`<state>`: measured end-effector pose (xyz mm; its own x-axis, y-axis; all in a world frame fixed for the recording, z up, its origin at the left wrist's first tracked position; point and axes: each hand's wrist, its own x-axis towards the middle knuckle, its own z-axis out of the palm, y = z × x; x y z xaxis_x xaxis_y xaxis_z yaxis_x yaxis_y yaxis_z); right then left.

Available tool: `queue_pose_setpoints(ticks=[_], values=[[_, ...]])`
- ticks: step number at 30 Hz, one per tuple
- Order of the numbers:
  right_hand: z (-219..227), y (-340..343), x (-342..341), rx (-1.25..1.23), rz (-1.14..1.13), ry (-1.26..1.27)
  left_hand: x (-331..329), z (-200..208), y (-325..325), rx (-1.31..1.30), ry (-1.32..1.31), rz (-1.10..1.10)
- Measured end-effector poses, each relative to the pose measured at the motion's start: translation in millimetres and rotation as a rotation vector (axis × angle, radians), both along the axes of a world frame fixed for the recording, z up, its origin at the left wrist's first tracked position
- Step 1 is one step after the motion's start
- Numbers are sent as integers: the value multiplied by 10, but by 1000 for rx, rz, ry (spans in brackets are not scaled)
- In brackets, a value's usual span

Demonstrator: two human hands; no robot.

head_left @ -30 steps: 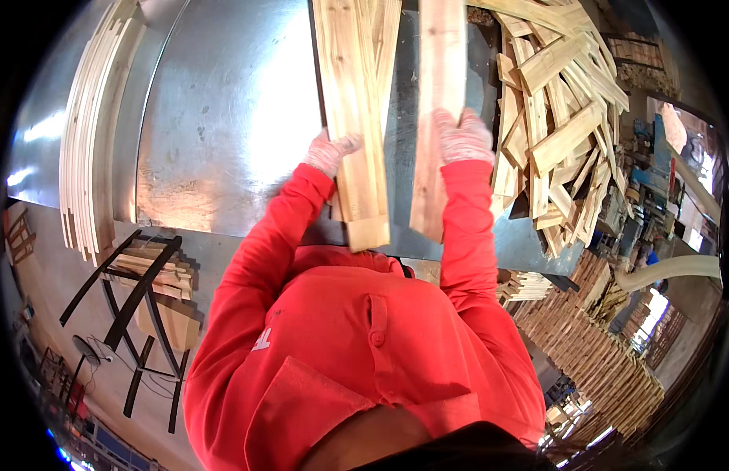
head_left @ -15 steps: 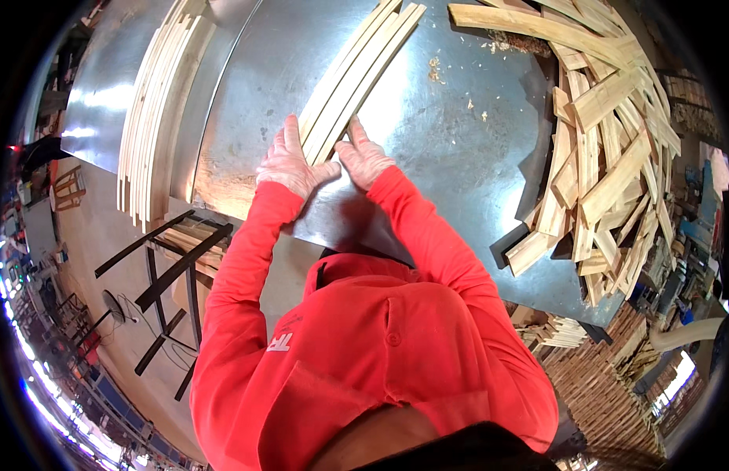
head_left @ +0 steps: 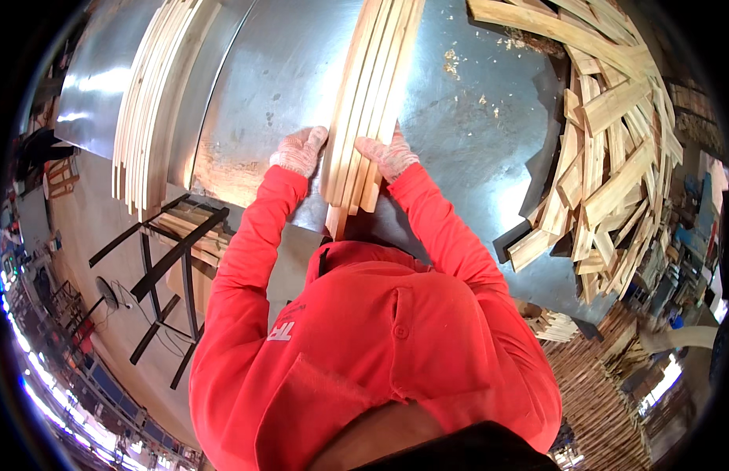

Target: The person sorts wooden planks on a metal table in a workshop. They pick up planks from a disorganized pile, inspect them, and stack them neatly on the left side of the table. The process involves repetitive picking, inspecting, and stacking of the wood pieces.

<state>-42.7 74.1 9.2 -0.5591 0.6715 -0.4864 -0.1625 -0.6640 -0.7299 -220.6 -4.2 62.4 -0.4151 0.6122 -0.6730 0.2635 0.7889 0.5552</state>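
A bundle of long pale wooden strips (head_left: 372, 94) lies lengthwise before me on the metal tabletop, its near ends uneven and one reaching past the edge toward my body. My right hand (head_left: 391, 155), in a whitish knit glove, grips the bundle's right side, thumb across the top strips and fingers down the far side, partly hidden. Just left of the bundle is my left hand (head_left: 299, 151), gloved too. Its fingers are loosely bent with the thumb apart, and it holds nothing; a narrow gap seems to part it from the strips.
At the left stands a neat stack of long strips (head_left: 156, 102) on the metal table (head_left: 278, 71). A jumbled heap of wooden pieces (head_left: 608, 157) covers the right side. Wood chips (head_left: 451, 63) are scattered between. A black metal frame (head_left: 180, 251) stands below left.
The strips have come toward me and turned more upright in view, with more of them now bunched together. My left hand has come off them; my right thumb now lies over their top.
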Motion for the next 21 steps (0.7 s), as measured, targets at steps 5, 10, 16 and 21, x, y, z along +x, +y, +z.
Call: queue_pose_setpoints(ticks=[5,10,16,21], values=[[28,254,305,27,224,-342,179,60,52,-41,244,-388],[-107,190,722,41,117,-291,-169,-412,-250,295,-139,-61],[163,-192,131,242,207,-366,177,-126,-327,145,179,-207],[182,-273,371,494,476,-843,540,-20,-509,229,260,-139]])
